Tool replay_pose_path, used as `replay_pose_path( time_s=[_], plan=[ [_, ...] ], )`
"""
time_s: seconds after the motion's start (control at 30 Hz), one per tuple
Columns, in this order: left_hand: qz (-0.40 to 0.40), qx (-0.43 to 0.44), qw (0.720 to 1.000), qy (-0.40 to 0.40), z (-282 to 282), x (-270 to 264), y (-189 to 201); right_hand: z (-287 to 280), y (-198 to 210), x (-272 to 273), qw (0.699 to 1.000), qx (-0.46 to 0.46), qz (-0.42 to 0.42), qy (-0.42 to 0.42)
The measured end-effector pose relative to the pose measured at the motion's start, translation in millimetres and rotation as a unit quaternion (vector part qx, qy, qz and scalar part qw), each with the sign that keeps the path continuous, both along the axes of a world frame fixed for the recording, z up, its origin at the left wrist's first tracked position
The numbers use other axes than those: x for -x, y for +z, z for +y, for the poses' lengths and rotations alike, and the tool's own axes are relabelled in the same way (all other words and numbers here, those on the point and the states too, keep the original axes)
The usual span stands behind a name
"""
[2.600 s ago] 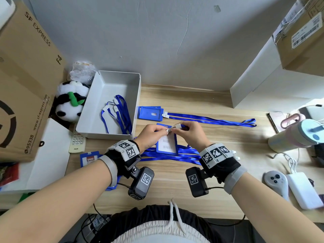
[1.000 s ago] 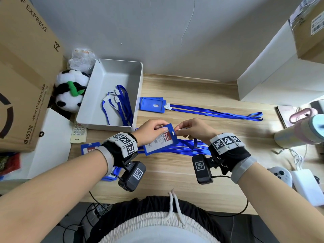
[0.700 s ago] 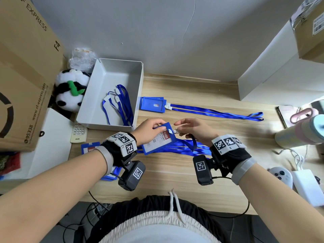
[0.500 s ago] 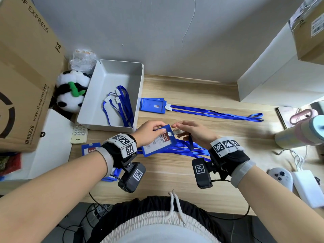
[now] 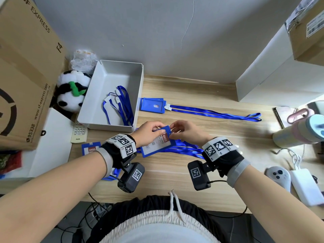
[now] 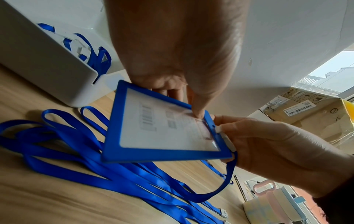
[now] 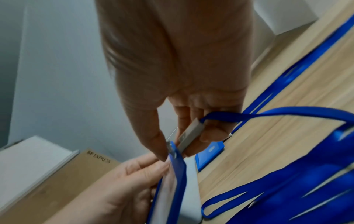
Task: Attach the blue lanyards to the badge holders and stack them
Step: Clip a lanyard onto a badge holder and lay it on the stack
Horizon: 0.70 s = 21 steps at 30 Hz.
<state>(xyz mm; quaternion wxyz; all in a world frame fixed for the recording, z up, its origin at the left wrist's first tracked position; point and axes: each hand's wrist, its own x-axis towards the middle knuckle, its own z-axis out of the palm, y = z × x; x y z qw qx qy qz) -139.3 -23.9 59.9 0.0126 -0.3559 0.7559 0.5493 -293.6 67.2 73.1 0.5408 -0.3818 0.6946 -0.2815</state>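
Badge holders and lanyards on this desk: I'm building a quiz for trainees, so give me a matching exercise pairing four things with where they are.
Things:
1. badge holder
2. clip
3. loose lanyards
4. finished badge

Places:
A. inside the grey tray
B. pinched by the right hand
C. flat beside the tray, strap stretched right
D. gripped by the left hand

Pairs: 1-D, 2-B, 3-A, 4-C

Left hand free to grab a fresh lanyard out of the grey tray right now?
Probably not yet: the left hand grips the badge holder while the right hand works the clip. The grey tray sits close and open-topped, with nothing between.
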Motion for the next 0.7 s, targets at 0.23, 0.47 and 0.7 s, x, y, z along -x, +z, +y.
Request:
replay_pose_path(
  time_s=[0.23, 0.47, 0.7],
  plan=[
    [-0.008, -0.012, 1.000, 0.011, -1.4, -5.9, 0.5, 13.7, 5.7, 11.6, 0.997, -0.044, 0.013, 0.059],
    [-0.022, -0.003, 1.000, 0.004, 0.7, -4.1, 0.2, 15.5, 2.3, 6.9, 0.999, -0.021, 0.023, 0.030],
    [-0.035, -0.002, 0.999, -0.004, 2.6, -0.5, -0.7, 14.6, -4.3, 4.5, 0.998, 0.010, 0.066, 0.017]
  ],
)
